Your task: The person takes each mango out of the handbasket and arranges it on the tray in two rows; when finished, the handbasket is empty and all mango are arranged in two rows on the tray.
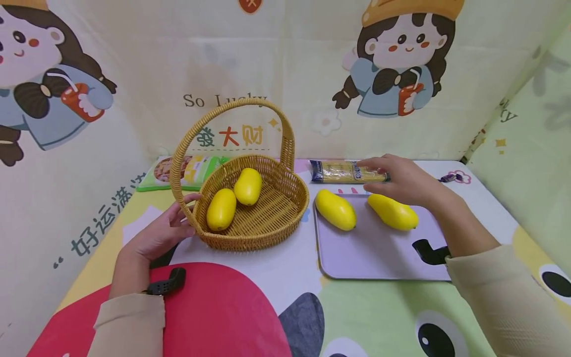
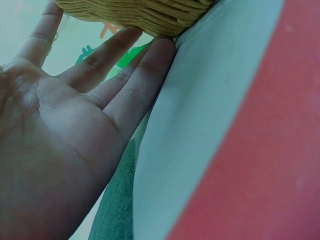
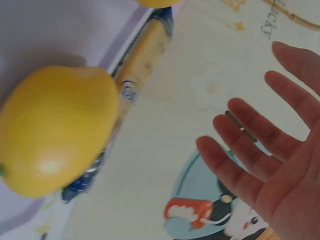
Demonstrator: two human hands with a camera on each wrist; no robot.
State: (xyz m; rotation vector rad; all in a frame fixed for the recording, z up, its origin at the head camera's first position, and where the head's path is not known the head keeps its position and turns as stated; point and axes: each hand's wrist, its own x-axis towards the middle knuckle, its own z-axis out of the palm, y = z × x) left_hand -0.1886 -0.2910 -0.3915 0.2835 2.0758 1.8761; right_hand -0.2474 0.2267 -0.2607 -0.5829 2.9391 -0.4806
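Observation:
A wicker basket with a tall arched handle holds two yellow mangoes, one mango at its left and another mango behind. My left hand touches the basket's left side with extended fingers; the left wrist view shows the fingertips against the weave. To the right, a lilac tray bears a mango on its left and a second mango beside it. Above that second mango hovers my right hand, fingers spread and holding nothing, also seen in the right wrist view.
Behind the tray lies a pack of spaghetti. A green and white food bag is behind the basket at left. A small dark wrapped item lies at the back right. A printed cloth hangs behind the table.

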